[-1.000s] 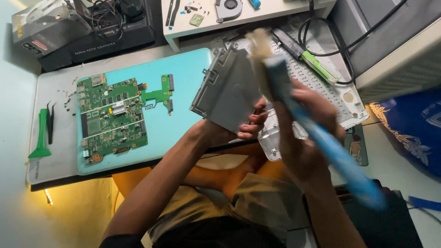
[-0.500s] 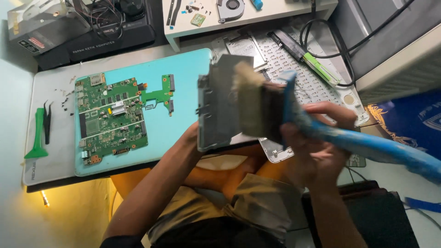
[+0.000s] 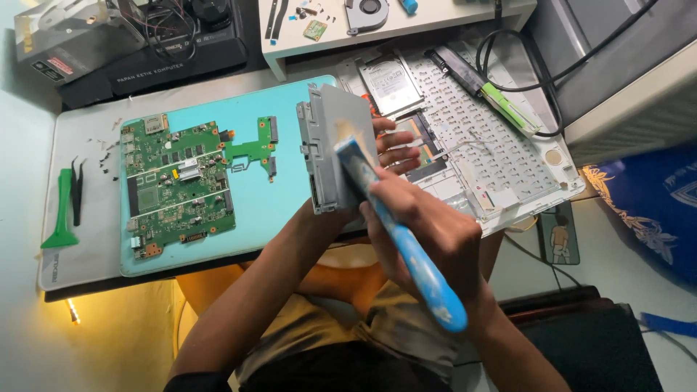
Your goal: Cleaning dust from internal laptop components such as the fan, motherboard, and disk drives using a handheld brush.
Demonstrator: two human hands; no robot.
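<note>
The tabletop (image 3: 87, 131) carries a turquoise mat (image 3: 268, 196) at centre left, green pry tool (image 3: 62, 214) and black tweezers (image 3: 75, 190) at far left, white keyboard shell (image 3: 494, 152) at right.

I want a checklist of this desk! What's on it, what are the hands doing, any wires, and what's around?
Surface: grey desk with a turquoise mat.
Job's things: grey drive held upright; blue-handled brush with its bristles against the drive.
Clutter: green circuit board on the mat, white keyboard panel, hard disk, tweezers, green pry tool, fan.
Grippers: left hand holds the drive; right hand grips the brush.
Cables: black cables at upper right.
Surroundings: white shelf, black seat.
</note>
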